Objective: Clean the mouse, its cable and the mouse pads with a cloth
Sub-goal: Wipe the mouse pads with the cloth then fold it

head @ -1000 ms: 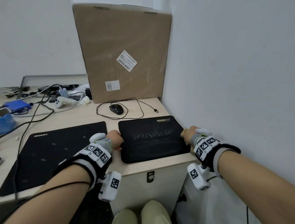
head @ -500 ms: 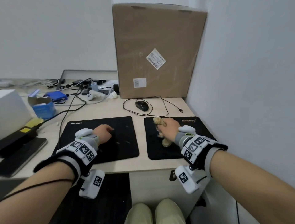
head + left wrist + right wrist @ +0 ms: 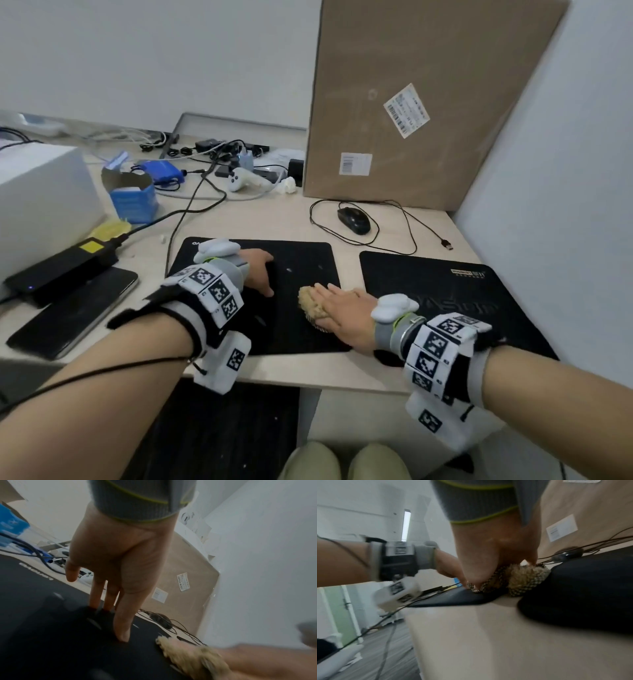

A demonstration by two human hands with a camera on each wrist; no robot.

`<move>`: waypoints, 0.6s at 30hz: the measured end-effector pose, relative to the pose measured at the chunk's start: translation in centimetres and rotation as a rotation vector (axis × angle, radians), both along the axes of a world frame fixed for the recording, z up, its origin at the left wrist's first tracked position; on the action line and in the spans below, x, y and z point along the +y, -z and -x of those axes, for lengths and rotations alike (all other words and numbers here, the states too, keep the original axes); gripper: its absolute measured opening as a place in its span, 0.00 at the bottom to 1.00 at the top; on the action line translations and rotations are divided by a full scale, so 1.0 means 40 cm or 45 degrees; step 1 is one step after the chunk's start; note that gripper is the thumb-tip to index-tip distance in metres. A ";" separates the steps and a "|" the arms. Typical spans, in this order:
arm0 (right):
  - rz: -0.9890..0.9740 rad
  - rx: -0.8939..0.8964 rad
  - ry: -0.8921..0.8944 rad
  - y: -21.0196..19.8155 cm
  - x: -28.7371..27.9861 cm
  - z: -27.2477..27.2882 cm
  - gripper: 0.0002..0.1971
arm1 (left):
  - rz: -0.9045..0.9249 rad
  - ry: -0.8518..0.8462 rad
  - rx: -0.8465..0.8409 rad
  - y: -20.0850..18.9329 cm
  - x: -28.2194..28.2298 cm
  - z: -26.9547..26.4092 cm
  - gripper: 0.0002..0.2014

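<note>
Two black mouse pads lie side by side near the desk's front edge. My left hand (image 3: 260, 270) (image 3: 109, 601) presses flat with straight fingers on the left pad (image 3: 305, 260) (image 3: 42, 628). My right hand (image 3: 339, 308) (image 3: 496, 566) lies over a bunched tan cloth (image 3: 310, 303) (image 3: 188, 655) (image 3: 522, 578). Its thumb and fingers hold the cloth against that pad's right part. The right pad (image 3: 428, 284) (image 3: 582, 595) is bare. The black mouse (image 3: 354, 221) (image 3: 161, 620) (image 3: 568, 555) sits behind the pads. Its cable (image 3: 404, 222) loops around it, with the USB plug (image 3: 447, 244) lying loose.
A tall cardboard box (image 3: 421, 102) stands behind the mouse, and the wall (image 3: 565, 205) closes the right side. To the left are a white box (image 3: 41, 195), a blue carton (image 3: 133, 198), a black power unit (image 3: 61, 270), a phone (image 3: 75, 308), a white controller (image 3: 246, 178) and tangled cables.
My right hand has carried the cloth leftward from the right pad onto the left pad. My left hand has moved from the gap between the pads onto the left pad.
</note>
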State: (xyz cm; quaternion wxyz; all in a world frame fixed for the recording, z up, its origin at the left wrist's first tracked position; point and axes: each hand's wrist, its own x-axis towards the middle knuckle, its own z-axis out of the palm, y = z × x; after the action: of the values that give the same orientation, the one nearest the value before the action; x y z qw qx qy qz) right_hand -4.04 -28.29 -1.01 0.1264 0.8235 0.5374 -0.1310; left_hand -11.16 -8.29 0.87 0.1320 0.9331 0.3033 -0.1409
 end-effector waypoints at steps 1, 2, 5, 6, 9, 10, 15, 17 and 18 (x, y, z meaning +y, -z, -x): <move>0.014 0.005 0.029 -0.007 0.029 -0.025 0.30 | -0.020 0.029 0.017 -0.002 0.007 -0.003 0.44; 0.008 0.015 0.066 -0.016 0.064 -0.051 0.30 | -0.034 0.051 0.026 -0.003 0.014 -0.006 0.45; -0.053 0.087 0.134 -0.029 0.169 -0.129 0.30 | -0.032 0.081 0.032 -0.009 0.020 -0.004 0.45; -0.083 0.118 0.170 -0.034 0.192 -0.153 0.30 | -0.030 0.089 0.023 -0.010 0.018 -0.006 0.45; -0.106 0.198 0.263 -0.025 0.262 -0.207 0.31 | -0.024 0.079 0.026 -0.004 0.027 -0.001 0.45; -0.103 0.193 0.283 -0.024 0.269 -0.215 0.31 | -0.023 0.082 0.030 -0.004 0.027 -0.003 0.45; -0.133 0.197 0.173 -0.018 0.215 -0.184 0.31 | -0.028 0.072 0.036 -0.004 0.023 0.003 0.45; -0.062 0.132 0.013 -0.011 0.153 -0.140 0.32 | -0.005 0.057 0.025 -0.006 0.028 0.007 0.46; -0.042 0.118 -0.067 -0.008 0.111 -0.112 0.32 | 0.012 0.055 0.019 -0.006 0.027 0.009 0.46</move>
State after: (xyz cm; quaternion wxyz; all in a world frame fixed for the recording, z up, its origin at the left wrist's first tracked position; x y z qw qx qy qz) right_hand 0.42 -23.83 -0.68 0.0914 0.8040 0.5663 -0.1567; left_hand -11.54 -7.22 1.11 0.1310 0.9377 0.2834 -0.1523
